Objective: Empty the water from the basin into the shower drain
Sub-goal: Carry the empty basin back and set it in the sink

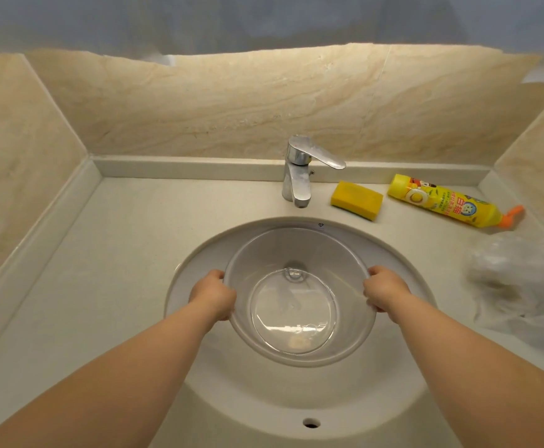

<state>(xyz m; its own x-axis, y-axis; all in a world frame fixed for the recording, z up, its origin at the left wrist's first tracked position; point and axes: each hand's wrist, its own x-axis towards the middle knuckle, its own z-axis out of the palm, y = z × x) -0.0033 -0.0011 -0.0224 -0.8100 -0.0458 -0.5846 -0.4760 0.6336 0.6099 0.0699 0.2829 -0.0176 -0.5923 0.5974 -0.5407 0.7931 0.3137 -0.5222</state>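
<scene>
A clear plastic basin (299,253) sits inside the white sink (199,383), with a shallow pool of water showing at its bottom. My left hand (214,294) grips the basin's left rim. On the opposite side my right hand (385,291) holds the right rim. Both forearms reach in from the lower corners. The sink's drain shows through the clear basin. No shower drain is in view.
A chrome faucet (299,171) stands behind the sink. To its right on the counter lie a yellow sponge (356,200) and a yellow bottle (448,202) on its side. A crumpled clear plastic bag (516,282) lies at the right. Marble walls enclose the counter.
</scene>
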